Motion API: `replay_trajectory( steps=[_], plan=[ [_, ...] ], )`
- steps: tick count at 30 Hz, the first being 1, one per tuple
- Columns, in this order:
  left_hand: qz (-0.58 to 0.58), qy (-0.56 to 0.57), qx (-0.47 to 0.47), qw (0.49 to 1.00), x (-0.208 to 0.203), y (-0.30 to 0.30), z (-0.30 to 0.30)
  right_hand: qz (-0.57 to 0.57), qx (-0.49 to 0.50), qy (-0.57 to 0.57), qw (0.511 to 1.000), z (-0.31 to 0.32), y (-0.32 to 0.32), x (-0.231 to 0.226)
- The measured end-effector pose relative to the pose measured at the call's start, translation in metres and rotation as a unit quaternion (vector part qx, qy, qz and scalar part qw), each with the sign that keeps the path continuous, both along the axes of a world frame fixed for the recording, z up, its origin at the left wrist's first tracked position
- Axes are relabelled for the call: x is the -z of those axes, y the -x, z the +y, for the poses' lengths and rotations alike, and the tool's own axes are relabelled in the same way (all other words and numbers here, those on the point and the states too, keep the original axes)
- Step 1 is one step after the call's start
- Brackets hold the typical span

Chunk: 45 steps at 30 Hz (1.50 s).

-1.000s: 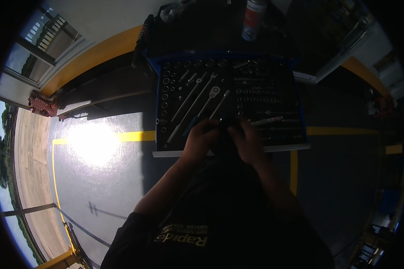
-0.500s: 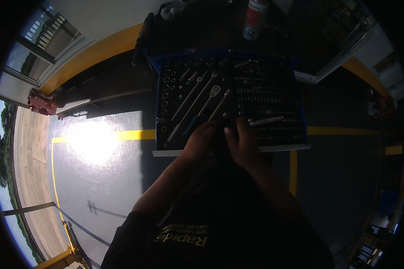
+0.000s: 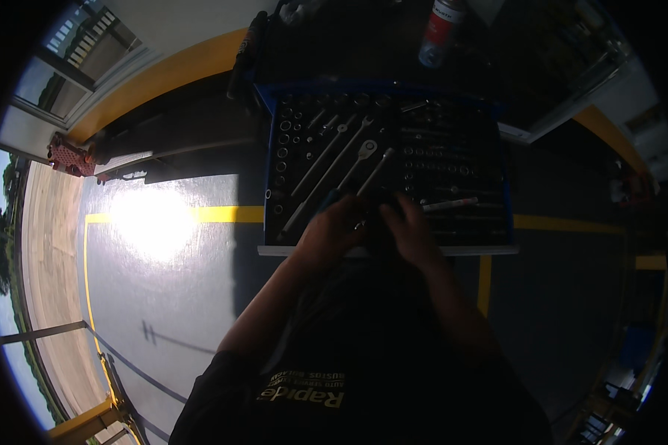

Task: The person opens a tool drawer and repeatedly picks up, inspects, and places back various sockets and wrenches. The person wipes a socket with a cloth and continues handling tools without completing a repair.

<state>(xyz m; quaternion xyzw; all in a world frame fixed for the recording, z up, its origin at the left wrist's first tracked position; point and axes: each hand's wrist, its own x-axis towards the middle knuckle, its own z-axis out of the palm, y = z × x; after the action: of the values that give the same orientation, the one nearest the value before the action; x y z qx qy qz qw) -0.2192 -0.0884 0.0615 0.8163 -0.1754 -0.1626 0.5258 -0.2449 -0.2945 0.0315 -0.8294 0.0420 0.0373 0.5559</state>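
Both hands meet over the front edge of an open tool drawer (image 3: 460,251) with a pale front rim. My left hand (image 3: 332,231) is closed, and a small shiny metal piece (image 3: 360,224) shows at its fingers. My right hand (image 3: 414,231) curls in from the other side, its fingers bent toward a dark item between the hands. Deep shadow hides what that item is. Just beyond the left hand lie a ratchet (image 3: 367,150) and long-handled tools in dark inserts. Round sockets (image 3: 281,167) line the left side. A pale marker-like stick (image 3: 451,204) rests right of my right hand.
A red and grey spray can (image 3: 441,33) stands on the dark cabinet top (image 3: 349,55). A dark cylindrical object (image 3: 246,55) is at its left corner. Yellow lines (image 3: 226,214) cross the grey floor, with bright glare at left. A red perforated object (image 3: 72,154) sits by the wall.
The drawer and can appear slightly farther right in view. My hands have drawn slightly toward the drawer's front edge, and the shiny metal piece now shows at my left fingers.
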Motion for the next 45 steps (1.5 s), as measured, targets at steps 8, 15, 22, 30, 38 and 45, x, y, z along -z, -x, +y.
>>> replay_trajectory(
  steps=[8,15,22,30,38,45],
  plan=[
    [0.079,0.047,0.023,0.996,0.033,-0.013,0.017,0.116,0.13,-0.318,0.932,-0.03,-0.006,0.049],
    [-0.212,-0.126,0.003,0.969,0.051,-0.08,0.053,0.1,0.156,-0.351,0.918,-0.041,-0.004,0.049],
    [-0.203,-0.318,-0.167,0.911,0.061,-0.136,0.079,0.116,0.131,-0.209,0.962,-0.037,-0.006,0.025],
    [-0.26,-0.324,-0.144,0.898,0.068,-0.134,0.086,0.126,0.133,-0.238,0.954,-0.037,-0.001,0.024],
    [-0.263,-0.4,-0.059,0.876,0.063,-0.159,0.093,0.104,0.108,-0.218,0.964,-0.038,-0.002,0.021],
    [-0.258,-0.496,-0.01,0.829,0.066,-0.17,0.083,0.106,0.116,-0.232,0.96,-0.036,-0.001,0.018]
  ],
)
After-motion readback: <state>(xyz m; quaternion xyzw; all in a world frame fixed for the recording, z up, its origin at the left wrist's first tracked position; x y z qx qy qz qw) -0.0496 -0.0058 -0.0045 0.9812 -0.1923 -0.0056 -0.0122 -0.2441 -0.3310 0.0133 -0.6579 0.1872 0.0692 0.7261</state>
